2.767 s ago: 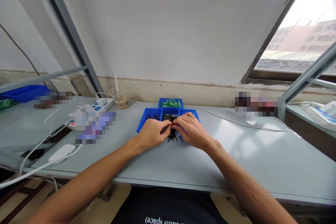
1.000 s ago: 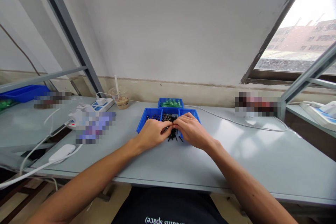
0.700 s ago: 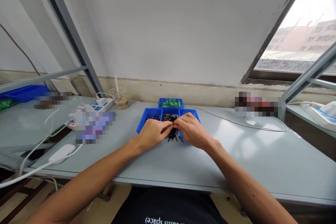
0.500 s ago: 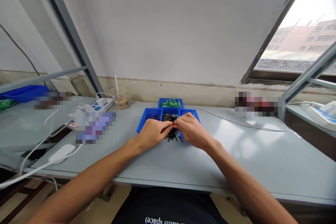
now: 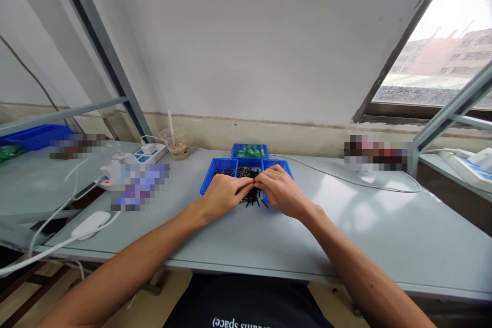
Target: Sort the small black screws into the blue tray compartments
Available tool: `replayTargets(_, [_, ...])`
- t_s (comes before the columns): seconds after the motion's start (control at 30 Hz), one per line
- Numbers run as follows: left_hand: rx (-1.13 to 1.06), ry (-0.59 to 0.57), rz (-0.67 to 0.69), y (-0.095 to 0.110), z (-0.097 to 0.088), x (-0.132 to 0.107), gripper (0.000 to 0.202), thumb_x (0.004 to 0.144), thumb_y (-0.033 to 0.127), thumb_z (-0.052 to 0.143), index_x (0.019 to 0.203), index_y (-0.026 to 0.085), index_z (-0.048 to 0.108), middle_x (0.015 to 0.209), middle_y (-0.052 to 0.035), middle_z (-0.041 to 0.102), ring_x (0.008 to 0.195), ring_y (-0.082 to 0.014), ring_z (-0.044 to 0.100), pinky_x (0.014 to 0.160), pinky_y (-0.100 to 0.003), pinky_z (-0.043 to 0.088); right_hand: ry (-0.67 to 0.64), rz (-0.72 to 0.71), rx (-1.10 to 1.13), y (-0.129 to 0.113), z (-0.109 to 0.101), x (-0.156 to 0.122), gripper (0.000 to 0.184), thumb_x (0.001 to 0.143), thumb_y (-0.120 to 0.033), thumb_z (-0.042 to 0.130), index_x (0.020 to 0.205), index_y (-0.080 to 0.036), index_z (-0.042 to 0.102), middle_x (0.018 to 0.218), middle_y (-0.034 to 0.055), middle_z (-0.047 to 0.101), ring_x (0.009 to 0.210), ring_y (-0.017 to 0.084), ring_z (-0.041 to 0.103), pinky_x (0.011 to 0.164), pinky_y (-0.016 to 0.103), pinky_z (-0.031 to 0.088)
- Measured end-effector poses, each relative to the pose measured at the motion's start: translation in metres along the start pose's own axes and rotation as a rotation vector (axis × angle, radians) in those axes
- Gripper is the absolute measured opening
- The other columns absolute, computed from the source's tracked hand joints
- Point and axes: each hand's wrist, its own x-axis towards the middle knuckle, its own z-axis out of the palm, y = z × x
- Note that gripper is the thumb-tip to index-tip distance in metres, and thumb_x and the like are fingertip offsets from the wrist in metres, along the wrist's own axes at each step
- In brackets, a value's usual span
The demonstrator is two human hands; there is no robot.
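Left fingers (image 5: 245, 181) and right fingers (image 5: 265, 179) meet, pinched together above black pieces (image 5: 252, 199), contents hidden.

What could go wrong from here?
1. The bare left hand and bare right hand meet at the fingertips; anything tiny between them is hidden and could drop into the thin black rod-like pieces below.
2. Those pieces fan out loosely, so a brush might scatter them across the grey tabletop.
3. The clear plastic cup with a white straw stands beside the white power strip; a knock could spill onto it.
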Motion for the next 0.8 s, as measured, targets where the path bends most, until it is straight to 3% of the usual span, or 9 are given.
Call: replayTargets(0.8, [0.002, -0.001, 0.007, 0.0006, -0.0009, 0.0001, 0.03, 0.107, 0.037, 0.047, 0.112, 0.026, 0.074, 0.095, -0.0006, 0.081, 0.078, -0.0179, 0.075, 0.067, -0.026, 0.044, -0.001, 0.003, 0.011, -0.0004, -0.0009, 0.0003, 0.031, 0.11, -0.025, 0.037, 0.086, -0.019, 0.056, 0.074, 0.0011, 0.061, 0.071, 0.016, 0.053, 0.082, 0.033, 0.036])
